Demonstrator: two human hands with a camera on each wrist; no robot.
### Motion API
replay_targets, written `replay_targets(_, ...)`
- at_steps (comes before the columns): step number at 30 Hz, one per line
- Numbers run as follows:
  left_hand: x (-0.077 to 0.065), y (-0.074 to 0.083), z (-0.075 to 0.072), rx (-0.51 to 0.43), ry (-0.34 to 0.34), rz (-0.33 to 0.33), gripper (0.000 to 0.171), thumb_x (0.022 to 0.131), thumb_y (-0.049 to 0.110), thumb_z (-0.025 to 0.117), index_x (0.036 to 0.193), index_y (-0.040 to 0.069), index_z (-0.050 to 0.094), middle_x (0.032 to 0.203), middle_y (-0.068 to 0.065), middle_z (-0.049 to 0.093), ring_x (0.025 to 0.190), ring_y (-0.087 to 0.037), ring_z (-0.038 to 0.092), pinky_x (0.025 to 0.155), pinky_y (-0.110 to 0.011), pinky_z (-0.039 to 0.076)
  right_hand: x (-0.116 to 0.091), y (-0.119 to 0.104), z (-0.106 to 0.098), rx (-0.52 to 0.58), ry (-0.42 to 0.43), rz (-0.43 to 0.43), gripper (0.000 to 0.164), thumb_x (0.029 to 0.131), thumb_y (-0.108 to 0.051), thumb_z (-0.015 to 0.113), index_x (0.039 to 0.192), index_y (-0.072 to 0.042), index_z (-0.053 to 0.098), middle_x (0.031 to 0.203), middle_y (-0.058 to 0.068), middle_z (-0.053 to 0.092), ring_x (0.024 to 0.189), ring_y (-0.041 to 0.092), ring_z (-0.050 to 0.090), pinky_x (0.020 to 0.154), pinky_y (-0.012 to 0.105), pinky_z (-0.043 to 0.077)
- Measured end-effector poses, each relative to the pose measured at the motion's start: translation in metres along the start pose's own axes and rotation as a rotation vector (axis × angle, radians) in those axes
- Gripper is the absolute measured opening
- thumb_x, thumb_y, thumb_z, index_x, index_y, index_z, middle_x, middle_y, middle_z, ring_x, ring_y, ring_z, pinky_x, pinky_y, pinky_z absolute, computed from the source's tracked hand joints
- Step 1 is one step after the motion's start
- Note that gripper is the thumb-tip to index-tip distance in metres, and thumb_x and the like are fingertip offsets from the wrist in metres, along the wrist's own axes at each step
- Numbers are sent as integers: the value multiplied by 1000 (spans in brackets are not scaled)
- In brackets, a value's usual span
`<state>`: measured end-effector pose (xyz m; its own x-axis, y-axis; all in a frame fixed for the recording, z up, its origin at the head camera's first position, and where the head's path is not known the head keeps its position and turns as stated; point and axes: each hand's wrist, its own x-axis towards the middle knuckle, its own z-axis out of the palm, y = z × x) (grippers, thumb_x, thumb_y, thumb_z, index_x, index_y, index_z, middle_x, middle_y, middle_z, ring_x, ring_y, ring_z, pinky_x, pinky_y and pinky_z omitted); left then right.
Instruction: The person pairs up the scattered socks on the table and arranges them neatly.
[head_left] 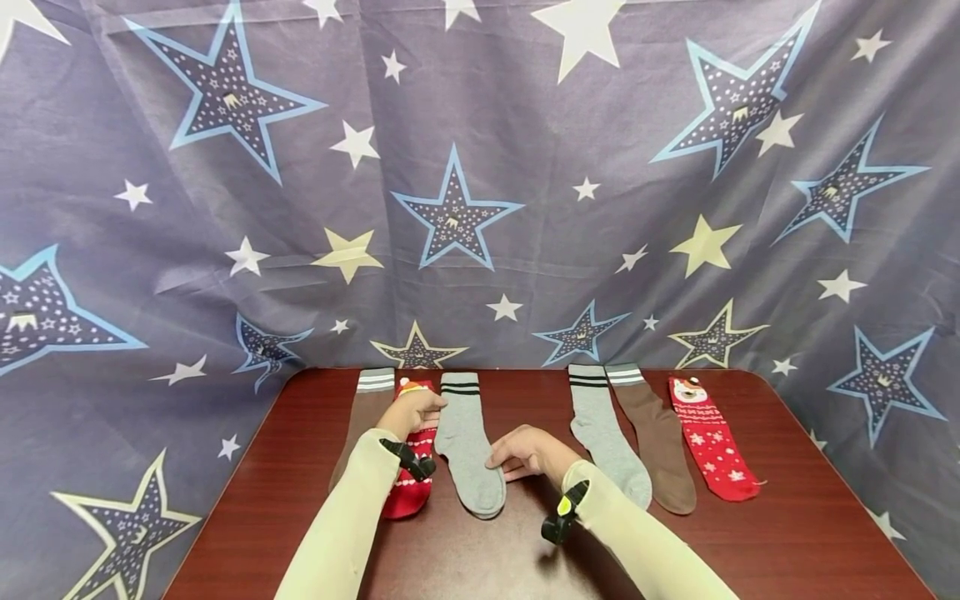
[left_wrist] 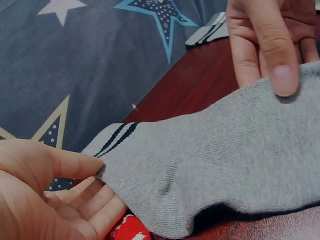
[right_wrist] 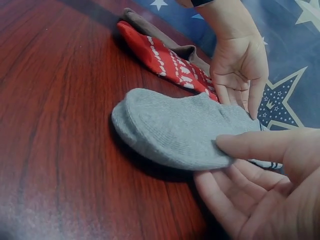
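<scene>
A grey sock (head_left: 467, 450) with two black stripes at its cuff lies lengthwise between my hands, toe toward me. Two layers show at its toe (right_wrist: 145, 125) in the right wrist view, though whether these are two socks I cannot tell. My left hand (head_left: 412, 412) pinches its left edge just below the cuff, thumb on top and fingers beneath. On the opposite side, near the toe, my right hand (head_left: 531, 454) pinches the edge with the thumb (right_wrist: 250, 146) over the fabric. Under the left forearm, a red patterned sock (head_left: 408, 497) is partly hidden.
Left of the red sock lies a brown sock (head_left: 362, 417) with a striped grey cuff. To the right rest another grey sock (head_left: 607, 442), a brown sock (head_left: 660, 450) and a red sock (head_left: 712, 442). A star-printed curtain (head_left: 480, 317) hangs behind the reddish-brown table (head_left: 817, 533).
</scene>
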<state>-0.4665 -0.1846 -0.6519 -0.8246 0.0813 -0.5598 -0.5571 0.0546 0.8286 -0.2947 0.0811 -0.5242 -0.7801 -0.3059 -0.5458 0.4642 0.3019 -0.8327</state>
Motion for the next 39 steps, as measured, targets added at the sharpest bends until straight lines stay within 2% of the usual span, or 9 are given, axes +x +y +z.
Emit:
replay_targets(5,-1,1,-5,-35,-87,6,38,83,18,82,117,7,70,125,-12,69,110,-27,67,92,-36,60,-1,1,-3,8,-17,-7,24,84,11,67,107,5,69,79,4,70,66,13,62,71,31,61)
replay_targets(8,-77,30,19,-48,-75,2,45,91,15,74,131,0,62,140,-21,59,125,-35,60,106,-40,53,-2,1,-7,-12,-76,-17,33,84,13,61,116,7,64,82,1,68,71,12,63,73,30,59)
replay_targets(10,-110,41,30,-56,-62,11,51,94,12,69,141,-2,53,152,-22,49,137,-36,51,115,-43,46,-2,2,-9,-18,-127,-32,38,83,15,58,120,8,62,86,0,69,75,11,65,75,29,58)
replay_targets(15,-95,38,22,-58,-127,10,54,89,17,78,137,4,59,152,-16,52,135,-31,55,111,-39,50,-1,5,-15,-3,-201,-65,42,82,20,54,123,10,60,91,3,72,81,12,67,83,31,59)
replay_targets(20,-142,54,42,-76,-93,32,49,99,11,59,144,-6,47,157,-25,41,140,-35,47,122,-43,37,-1,10,-21,24,-194,-81,38,85,20,57,122,13,59,92,4,70,81,12,67,88,33,60)
replay_targets(23,-156,58,43,-107,-118,66,38,100,7,56,135,-8,54,140,-24,58,125,-30,58,121,-45,37,-1,12,-25,48,-204,-88,33,88,16,58,121,13,61,88,2,70,81,11,67,88,32,60)
replay_targets(27,-156,54,39,-121,-151,143,30,99,5,57,126,-6,59,112,-8,67,115,-24,61,120,-46,40,-1,14,-29,72,-232,-68,23,91,9,58,112,3,64,83,-3,69,80,11,67,82,29,59)
replay_targets(31,-141,44,30,-115,-209,215,44,93,10,67,133,-6,56,121,-10,65,133,-30,52,120,-46,38,0,14,-32,82,-258,-46,18,94,5,57,107,-7,63,84,-3,69,81,12,68,78,29,58)
replay_targets(39,-39,9,2,-163,-274,229,54,93,12,70,141,-4,51,145,-21,55,141,-36,46,116,-49,43,-2,14,-36,112,-278,-66,26,97,5,54,121,1,61,87,-4,72,84,11,69,83,30,59)
